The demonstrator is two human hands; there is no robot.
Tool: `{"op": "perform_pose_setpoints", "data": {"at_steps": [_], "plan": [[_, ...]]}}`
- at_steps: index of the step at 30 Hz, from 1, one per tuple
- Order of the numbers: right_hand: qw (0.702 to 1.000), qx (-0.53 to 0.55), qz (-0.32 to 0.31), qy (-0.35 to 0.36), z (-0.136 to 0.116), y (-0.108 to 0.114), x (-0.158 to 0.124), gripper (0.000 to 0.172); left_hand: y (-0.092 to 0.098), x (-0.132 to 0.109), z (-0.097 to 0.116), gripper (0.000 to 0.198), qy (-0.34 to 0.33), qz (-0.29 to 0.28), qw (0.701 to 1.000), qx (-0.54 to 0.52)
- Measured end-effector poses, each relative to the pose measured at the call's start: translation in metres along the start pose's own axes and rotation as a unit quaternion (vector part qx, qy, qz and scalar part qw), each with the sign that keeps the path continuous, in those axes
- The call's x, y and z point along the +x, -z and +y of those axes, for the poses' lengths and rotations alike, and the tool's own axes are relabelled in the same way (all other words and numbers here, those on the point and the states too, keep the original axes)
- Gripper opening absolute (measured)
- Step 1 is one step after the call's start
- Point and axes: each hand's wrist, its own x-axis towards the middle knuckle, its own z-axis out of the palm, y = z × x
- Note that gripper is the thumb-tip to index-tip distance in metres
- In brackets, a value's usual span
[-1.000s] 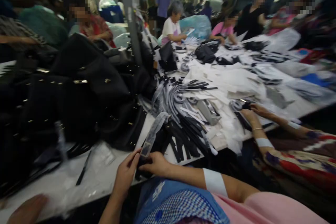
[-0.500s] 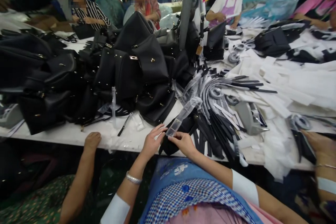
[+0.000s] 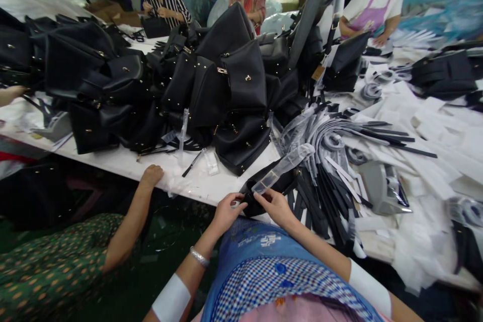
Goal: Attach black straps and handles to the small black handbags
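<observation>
From my head camera, my left hand [image 3: 227,212] was curled shut around the near end of a black strap [image 3: 264,186] at the table [image 3: 124,163] edge. My right hand [image 3: 274,206] pinched the lower end of a clear plastic sleeve [image 3: 284,168], which slanted up and away to the right over the strap. A heap of loose black straps [image 3: 320,201] lay just to the right, and a pile of black handbags [image 3: 226,80] sat behind. A co-worker's hand [image 3: 152,176] rested on the table edge to my left.
</observation>
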Motion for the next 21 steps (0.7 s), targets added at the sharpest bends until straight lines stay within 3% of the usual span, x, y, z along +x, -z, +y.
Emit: {"op": "perform_pose_setpoints", "data": {"at_steps": [4, 8, 10, 12, 14, 17, 21], "plan": [[0.992, -0.118, -0.044, 0.014, 0.001, 0.002, -0.005, 0.036, -0.012, -0.003, -0.012, 0.019, -0.002, 0.008, 1.000, -0.031], [0.931, -0.342, -0.127, 0.020, 0.001, -0.003, -0.005, 0.038, -0.013, -0.005, -0.016, 0.014, -0.010, 0.013, 1.000, -0.025], [0.903, -0.406, -0.141, 0.021, -0.002, -0.004, -0.003, 0.030, -0.010, -0.005, -0.013, 0.021, -0.039, 0.024, 0.999, 0.011], [0.896, -0.424, -0.132, 0.019, -0.011, -0.002, -0.002, 0.023, -0.004, -0.004, -0.005, 0.038, -0.102, 0.035, 0.990, 0.087], [0.892, -0.431, -0.129, 0.034, -0.027, 0.005, -0.001, 0.020, 0.004, -0.001, 0.009, 0.051, -0.191, 0.024, 0.966, 0.175], [0.860, -0.469, -0.164, 0.115, -0.068, 0.030, 0.001, 0.018, 0.021, 0.009, 0.039, 0.050, -0.306, -0.025, 0.919, 0.249], [0.820, -0.466, -0.217, 0.252, -0.132, 0.073, 0.004, 0.015, 0.047, 0.029, 0.079, 0.060, -0.328, -0.051, 0.902, 0.277]]}}
